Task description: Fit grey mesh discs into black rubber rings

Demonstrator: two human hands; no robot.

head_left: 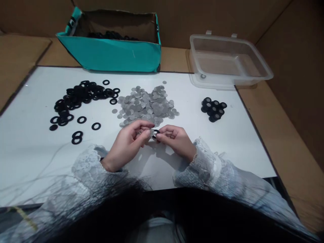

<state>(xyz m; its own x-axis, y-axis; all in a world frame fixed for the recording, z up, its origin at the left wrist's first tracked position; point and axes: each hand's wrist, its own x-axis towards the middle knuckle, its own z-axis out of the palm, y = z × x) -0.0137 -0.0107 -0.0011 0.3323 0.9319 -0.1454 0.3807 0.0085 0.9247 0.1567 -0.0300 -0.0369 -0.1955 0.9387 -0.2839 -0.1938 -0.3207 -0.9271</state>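
In front of me my left hand (130, 143) pinches a small pale translucent disc (152, 132) between thumb and fingers. My right hand (176, 140) grips a black ring (156, 132) by its right side. Disc and ring meet, or nearly meet, between the two hands; I cannot tell whether they touch. Just beyond my fingers spreads a heap of greyish discs (146, 104). A pile of loose black rings (81, 94) lies to the left. On the right, black rings with grey centres (214, 109) stand stacked in a tight cluster.
A teal cardboard box (121, 55) holding black pieces stands at the back left. At the back right is a clear plastic container (227, 72). Brown cardboard walls (296, 67) surround the white work surface (192, 101). Several single rings lie left of my hands.
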